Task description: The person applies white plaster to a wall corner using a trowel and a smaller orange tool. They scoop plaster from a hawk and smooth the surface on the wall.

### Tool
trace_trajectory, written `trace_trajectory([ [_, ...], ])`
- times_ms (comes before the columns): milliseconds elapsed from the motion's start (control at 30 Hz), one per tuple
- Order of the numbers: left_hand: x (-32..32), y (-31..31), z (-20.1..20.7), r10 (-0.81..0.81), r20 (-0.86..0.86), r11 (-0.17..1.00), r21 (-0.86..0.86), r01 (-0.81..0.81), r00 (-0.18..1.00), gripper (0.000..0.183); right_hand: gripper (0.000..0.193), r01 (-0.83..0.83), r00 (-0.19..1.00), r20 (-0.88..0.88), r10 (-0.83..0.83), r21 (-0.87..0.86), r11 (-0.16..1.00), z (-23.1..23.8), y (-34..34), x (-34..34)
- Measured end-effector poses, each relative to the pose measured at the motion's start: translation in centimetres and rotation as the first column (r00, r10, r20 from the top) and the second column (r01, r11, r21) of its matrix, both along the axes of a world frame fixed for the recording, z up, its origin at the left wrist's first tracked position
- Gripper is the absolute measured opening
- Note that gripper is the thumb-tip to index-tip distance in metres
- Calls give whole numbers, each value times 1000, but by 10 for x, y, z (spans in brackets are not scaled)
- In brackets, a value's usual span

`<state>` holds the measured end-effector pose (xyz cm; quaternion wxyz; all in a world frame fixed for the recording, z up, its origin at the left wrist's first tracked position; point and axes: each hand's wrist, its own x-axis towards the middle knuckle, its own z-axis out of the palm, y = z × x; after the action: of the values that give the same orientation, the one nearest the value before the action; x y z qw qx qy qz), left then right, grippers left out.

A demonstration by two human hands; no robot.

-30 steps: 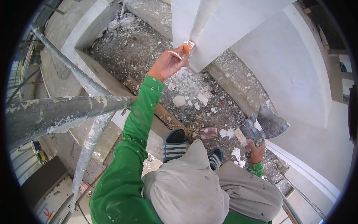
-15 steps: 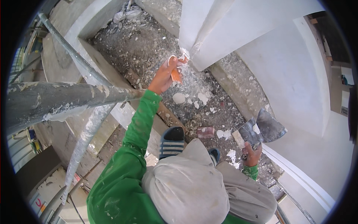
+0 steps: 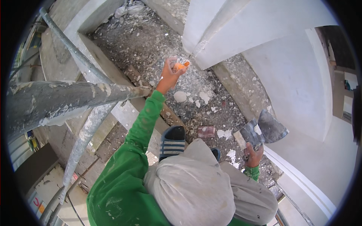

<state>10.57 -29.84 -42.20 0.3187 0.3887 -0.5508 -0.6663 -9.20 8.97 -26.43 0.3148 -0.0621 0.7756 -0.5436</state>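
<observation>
My left hand (image 3: 169,76) reaches out near the foot of the white wall corner, fingers closed round an orange plastic piece (image 3: 179,67) with white plaster on it. Its full shape is partly covered by the fingers. Low on the right, my right hand (image 3: 253,154) grips a dark, wide-bladed putty knife (image 3: 272,127). Against it is a second dark flat plate (image 3: 249,132) with a pale edge; whether the two are joined, I cannot tell. A white dab of putty (image 3: 257,129) sits between them.
A paint-spattered metal pole (image 3: 71,101) crosses from the left, close to my left forearm. White wall faces (image 3: 233,34) meet in a corner ahead. Plaster flakes (image 3: 204,97) and a reddish block (image 3: 206,131) lie on the rubble floor beyond my sandal (image 3: 172,143).
My left hand has drawn slightly back from the wall corner and turned, so the orange piece sits more within the fingers. My right hand with the putty knife has barely moved.
</observation>
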Motion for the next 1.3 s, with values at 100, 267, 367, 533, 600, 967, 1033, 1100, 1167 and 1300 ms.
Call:
trace_trajectory([
  [100,7,1,-21,-46,-9,999,3,46,999,57,43,-12,1000,-6,12,-2,1000,3,-4,4],
  [267,8,-8,-44,4,304,987,154,-53,953,51,48,-49,998,-35,49,13,999,3,-3,4],
  [367,17,-7,-45,-103,-215,684,694,226,971,44,48,-14,999,37,15,-32,999,6,-3,4],
  [533,4,50,23,-230,-235,758,566,325,945,35,49,3,998,56,-1,-37,999,16,-7,-4],
  [600,-4,69,52,-386,-106,845,357,398,916,31,49,-34,999,7,34,-21,999,20,-13,-8],
  [967,-37,116,86,-192,549,410,-709,575,814,23,50,79,997,-7,-80,-93,993,17,-15,4],
  [1033,-30,121,88,-165,654,480,-601,639,738,25,50,54,997,62,-48,-99,994,15,-11,7],
  [1100,-31,120,86,-144,644,525,-594,609,752,27,50,60,997,53,-54,-113,992,17,-7,2],
  [1167,-22,118,65,-183,580,616,-562,552,794,28,48,69,997,57,-61,-149,987,15,-3,-2],
  [1300,13,118,13,-201,473,688,-555,468,858,38,52,-41,998,46,48,-134,990,32,-7,-8],
])
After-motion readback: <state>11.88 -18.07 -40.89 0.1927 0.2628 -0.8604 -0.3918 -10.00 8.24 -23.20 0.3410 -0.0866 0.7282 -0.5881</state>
